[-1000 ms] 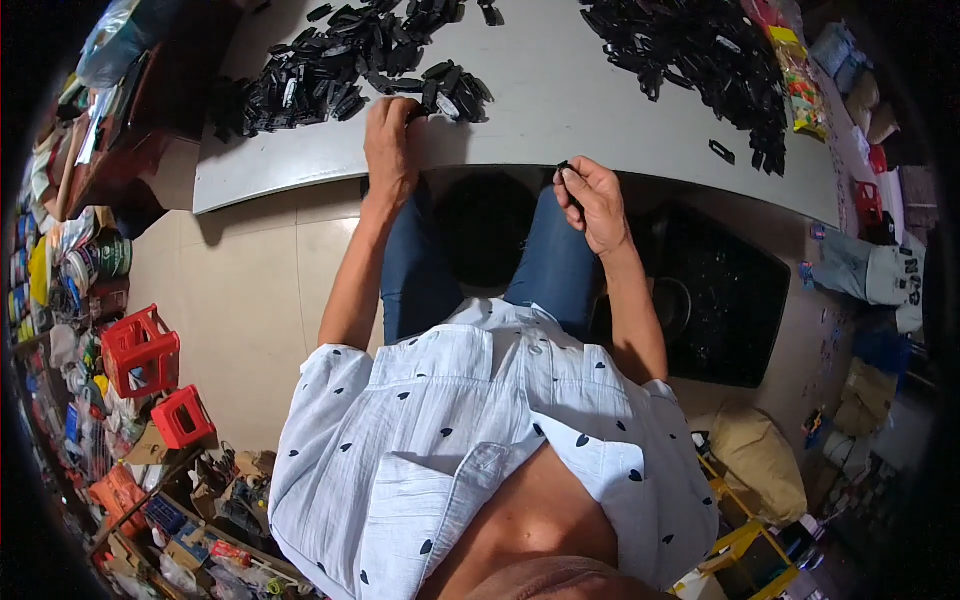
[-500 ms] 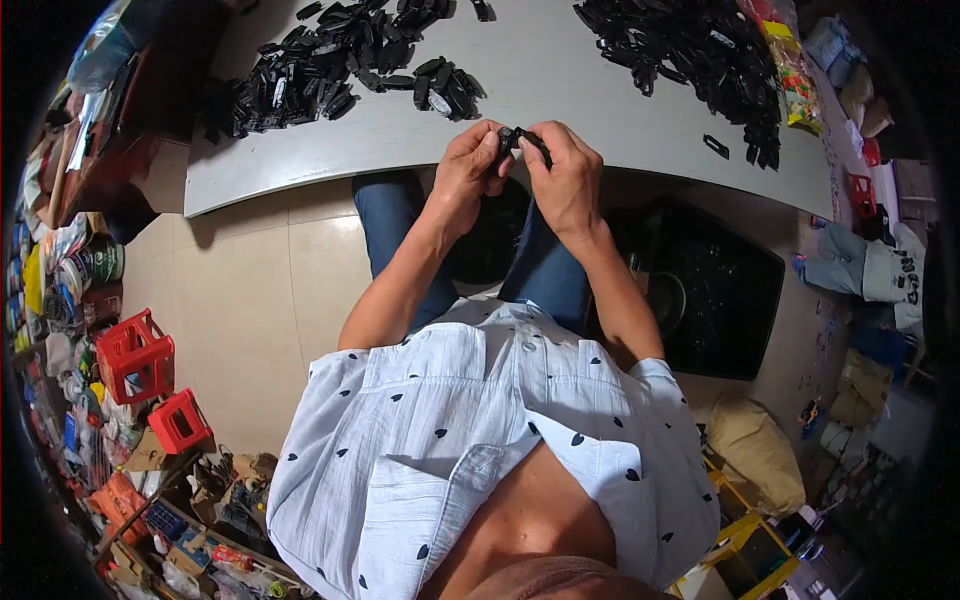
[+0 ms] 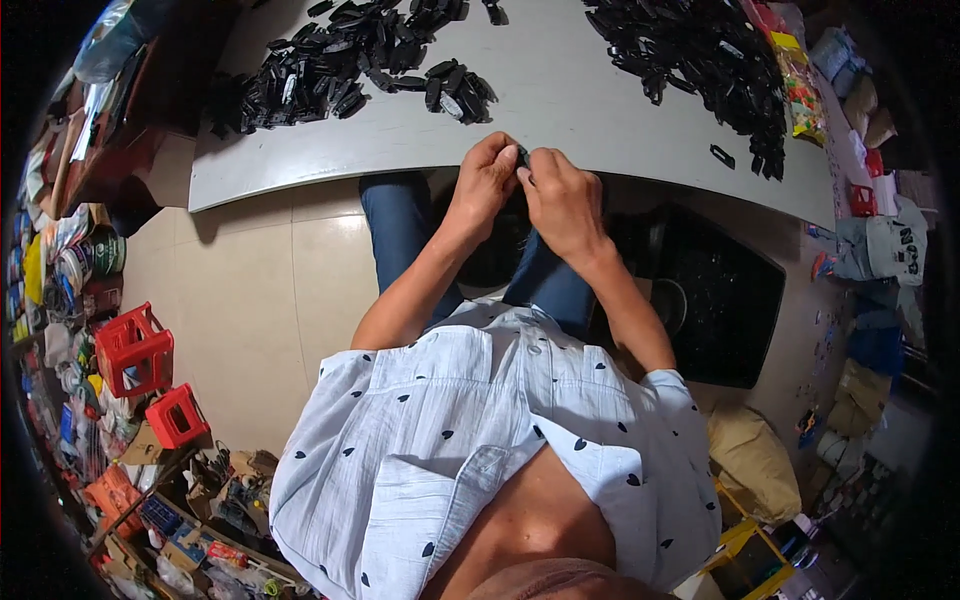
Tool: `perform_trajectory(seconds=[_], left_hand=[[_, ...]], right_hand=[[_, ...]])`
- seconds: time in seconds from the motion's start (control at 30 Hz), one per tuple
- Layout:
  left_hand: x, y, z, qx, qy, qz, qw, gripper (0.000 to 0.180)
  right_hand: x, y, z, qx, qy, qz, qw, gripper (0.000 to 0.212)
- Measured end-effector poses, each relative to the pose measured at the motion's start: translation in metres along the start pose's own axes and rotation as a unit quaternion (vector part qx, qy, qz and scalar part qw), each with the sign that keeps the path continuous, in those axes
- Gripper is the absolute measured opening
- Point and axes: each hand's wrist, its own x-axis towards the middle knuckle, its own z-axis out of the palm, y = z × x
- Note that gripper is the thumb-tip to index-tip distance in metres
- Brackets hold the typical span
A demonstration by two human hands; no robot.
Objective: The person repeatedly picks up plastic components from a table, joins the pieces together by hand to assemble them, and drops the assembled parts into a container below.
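My two hands meet just over the near edge of the table. Closed in a pinch, my left hand (image 3: 486, 180) grips a small black plastic piece (image 3: 522, 157), mostly covered by fingers. My right hand (image 3: 562, 195) is closed against the same spot, its fingertips pressed to the piece from the right. Beyond my left hand lies a spread heap of elongated black plastic pieces (image 3: 330, 65), with a smaller cluster (image 3: 459, 92) closest to my fingers. Another heap of narrow black pieces (image 3: 690, 60) lies at the far right, and a single black frame-like piece (image 3: 722, 156) rests apart from it.
The white table (image 3: 400, 145) ends just in front of my legs. A colourful plastic packet (image 3: 800, 90) lies at its right edge. Below on the right sits a large black tray (image 3: 725, 300). Two red stools (image 3: 135, 350) stand on the floor at left, beside crowded clutter.
Both hands have come slightly nearer to me, and the right has turned so its fingers curl over more. Less of the black piece shows now. The view has shifted slightly.
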Motion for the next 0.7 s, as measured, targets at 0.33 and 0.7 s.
perform_trajectory(seconds=[0.33,0.7], left_hand=[[-0.005,-0.008,-0.003,-0.147,-0.095,0.083,0.981,0.026],[0.066,0.015,-0.085,0.609,0.300,0.168,0.715,0.025]], right_hand=[[-0.014,0.013,-0.002,0.598,-0.112,0.231,0.759,0.035],[-0.058,0.041,0.046,0.440,-0.143,0.203,0.863,0.027]])
